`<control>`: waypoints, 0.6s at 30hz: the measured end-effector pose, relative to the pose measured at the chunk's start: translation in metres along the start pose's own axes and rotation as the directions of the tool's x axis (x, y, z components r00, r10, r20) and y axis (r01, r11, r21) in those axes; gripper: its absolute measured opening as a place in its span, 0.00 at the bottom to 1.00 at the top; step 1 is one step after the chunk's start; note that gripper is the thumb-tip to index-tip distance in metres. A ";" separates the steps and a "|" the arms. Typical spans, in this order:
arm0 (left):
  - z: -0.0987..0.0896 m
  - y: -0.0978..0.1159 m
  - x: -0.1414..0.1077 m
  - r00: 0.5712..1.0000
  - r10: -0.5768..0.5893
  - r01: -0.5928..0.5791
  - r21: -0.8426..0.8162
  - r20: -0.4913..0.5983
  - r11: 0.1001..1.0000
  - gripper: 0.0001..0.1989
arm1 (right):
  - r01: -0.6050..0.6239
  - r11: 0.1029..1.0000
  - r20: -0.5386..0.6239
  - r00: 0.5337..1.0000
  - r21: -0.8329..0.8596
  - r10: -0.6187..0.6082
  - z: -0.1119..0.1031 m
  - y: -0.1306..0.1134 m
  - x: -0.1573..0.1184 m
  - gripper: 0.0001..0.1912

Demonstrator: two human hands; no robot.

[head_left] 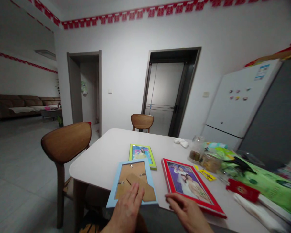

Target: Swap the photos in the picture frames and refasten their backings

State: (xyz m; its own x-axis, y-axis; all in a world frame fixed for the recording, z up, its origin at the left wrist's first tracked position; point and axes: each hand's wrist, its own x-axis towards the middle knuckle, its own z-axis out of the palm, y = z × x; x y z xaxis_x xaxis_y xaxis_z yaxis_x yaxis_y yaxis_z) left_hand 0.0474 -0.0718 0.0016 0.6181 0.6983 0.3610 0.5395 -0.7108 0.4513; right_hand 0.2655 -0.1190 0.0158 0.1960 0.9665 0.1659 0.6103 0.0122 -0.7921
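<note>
Blue frame [113, 189] lies back side up at the lower centre of the view, with metal clips [142, 174] on its brown backing [135, 171]. Your left hand [127, 207] rests on that backing, fingers extended and nearly together, pinching nothing. Your right hand [188, 210], right of it, has thumb and fingertips drawn close; something small and dark shows there, but I cannot tell what it is or whether you grip it. Just beyond the blue one sits a green frame [142, 154]; a red frame [165, 173] lies to the right on the table [99, 158].
</note>
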 end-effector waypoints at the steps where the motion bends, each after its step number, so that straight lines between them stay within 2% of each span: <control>1: -0.010 0.001 0.002 0.993 -0.018 0.008 -0.080 -0.119 0.997 0.26 | -0.046 0.989 0.140 0.990 0.140 0.026 0.028 -0.013 -0.001 0.19; 2: -0.021 0.002 0.004 0.969 -0.075 0.030 -0.189 -0.236 0.981 0.24 | -0.159 0.947 0.227 0.969 0.279 0.096 0.054 -0.021 -0.002 0.21; 3: -0.031 0.004 0.007 0.928 -0.172 0.057 -0.332 -0.329 0.942 0.22 | -0.280 0.868 0.277 0.945 0.411 0.174 0.077 -0.028 -0.002 0.23; 4: -0.040 0.007 0.009 0.877 -0.292 0.073 -0.494 -0.382 0.867 0.20 | -0.387 0.760 0.326 0.914 0.522 0.241 0.097 -0.033 -0.001 0.24; 5: -0.047 0.010 0.012 0.826 -0.410 0.071 -0.651 -0.386 0.756 0.20 | -0.444 0.638 0.358 0.894 0.629 0.269 0.113 -0.038 0.000 0.24; 6: -0.051 0.013 0.014 0.787 -0.501 0.043 -0.778 -0.361 0.627 0.20 | -0.444 0.526 0.365 0.896 0.725 0.253 0.125 -0.043 0.001 0.25; 7: -0.053 0.015 0.016 0.765 -0.553 -0.004 -0.862 -0.329 0.507 0.20 | -0.397 0.444 0.325 0.917 0.803 0.233 0.131 -0.049 0.002 0.24; 8: -0.054 0.015 0.017 0.756 -0.574 -0.055 -0.905 -0.313 0.421 0.21 | -0.331 0.389 0.263 0.940 0.860 0.218 0.131 -0.054 0.003 0.24; 9: -0.052 0.015 0.019 0.748 -0.583 -0.098 -0.921 -0.317 0.376 0.22 | -0.262 0.367 0.195 0.958 0.893 0.210 0.127 -0.058 0.005 0.23; 10: -0.050 0.013 0.021 0.740 -0.588 -0.120 -0.924 -0.327 0.363 0.23 | -0.206 0.379 0.131 0.968 0.902 0.214 0.117 -0.061 0.006 0.22; 12: -0.044 0.009 0.025 0.745 -0.589 -0.105 -0.927 -0.314 0.361 0.27 | -0.159 0.487 0.043 0.970 0.859 0.241 0.085 -0.058 0.011 0.20; 15: -0.028 0.009 0.039 0.825 -0.527 -0.034 -0.949 -0.204 0.313 0.29 | -0.143 0.757 -0.116 0.954 0.638 0.278 0.022 -0.037 0.021 0.21; 18: 0.000 0.024 0.060 0.907 -0.399 -0.023 -0.963 -0.133 0.268 0.28 | -0.173 0.919 -0.266 0.924 0.355 0.276 -0.036 -0.007 0.033 0.23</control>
State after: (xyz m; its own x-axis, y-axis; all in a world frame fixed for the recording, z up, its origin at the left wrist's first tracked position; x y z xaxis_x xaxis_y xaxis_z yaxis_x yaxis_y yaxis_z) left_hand 0.0970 -0.0470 0.0343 0.2692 0.9285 0.2557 -0.4209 -0.1254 0.8984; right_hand 0.2956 -0.0964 0.0484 0.5536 0.8278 0.0906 0.2542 -0.0645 -0.9650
